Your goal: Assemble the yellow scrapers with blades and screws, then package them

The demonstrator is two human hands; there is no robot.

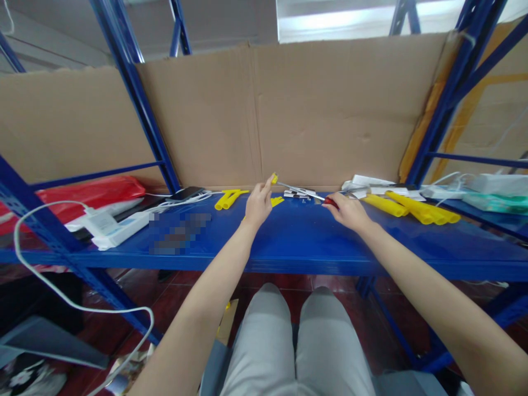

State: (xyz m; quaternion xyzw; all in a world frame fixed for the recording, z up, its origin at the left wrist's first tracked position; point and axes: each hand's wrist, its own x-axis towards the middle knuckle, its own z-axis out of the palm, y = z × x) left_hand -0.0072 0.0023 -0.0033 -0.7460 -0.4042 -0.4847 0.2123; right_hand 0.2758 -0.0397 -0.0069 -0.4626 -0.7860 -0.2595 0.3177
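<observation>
My left hand (258,206) is closed around a small yellow plastic piece (274,178), whose end shows above the fingers; the rest is hidden in the grip. In my right hand (348,210) is a screwdriver with a red handle (331,203), its long metal shaft (305,191) pointing left to the yellow piece. Whether the tip touches or enters the piece is too small to tell. Behind the shaft lie small metal parts (295,194) on the blue shelf (307,234). Another yellow piece (277,201) rests just right of my left hand.
Yellow tubes (226,199) lie left of my hands, several larger ones (421,208) at right near white papers (367,184). A white power strip (124,228) with cables and a red bag (91,190) sit at far left. Cardboard (322,110) stands behind, between blue posts.
</observation>
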